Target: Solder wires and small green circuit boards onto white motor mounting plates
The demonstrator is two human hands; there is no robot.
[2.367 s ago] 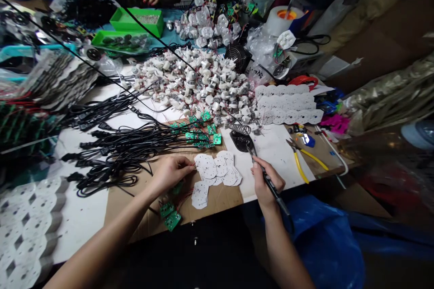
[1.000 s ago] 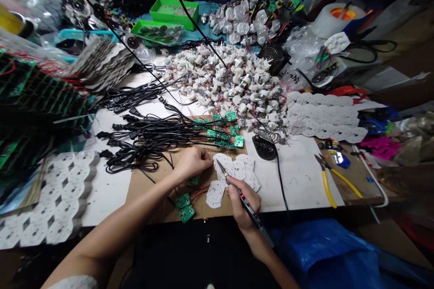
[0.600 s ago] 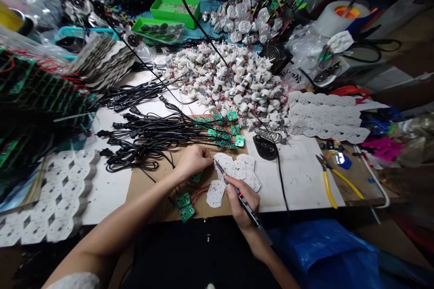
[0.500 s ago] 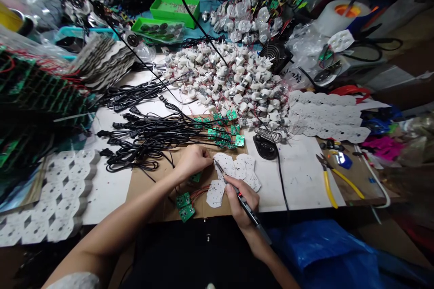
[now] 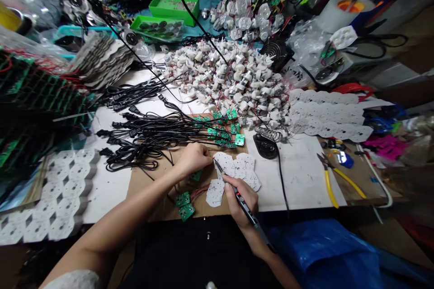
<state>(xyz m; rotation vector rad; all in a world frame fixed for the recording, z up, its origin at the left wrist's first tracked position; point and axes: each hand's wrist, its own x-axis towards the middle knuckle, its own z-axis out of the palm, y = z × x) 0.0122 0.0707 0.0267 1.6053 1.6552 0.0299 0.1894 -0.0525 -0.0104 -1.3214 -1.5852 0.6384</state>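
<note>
I note the right hand (image 5: 241, 198), clamped on the iron (image 5: 221, 172), has moved its tip from the stand (image 5: 265, 146) onto the board (image 5: 226, 163), whose edge the left hand (image 5: 194, 159) pinches: soldering begun.

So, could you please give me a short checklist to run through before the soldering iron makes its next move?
1. Grip of right hand on soldering iron firm: ok.
2. Iron tip down on white boards: ok.
3. Fingers of left hand at the boards' edge: ok.
4. Tip apart from that hand: cannot tell, very close.
5. Way to black stand beyond the boards free: ok.
</note>
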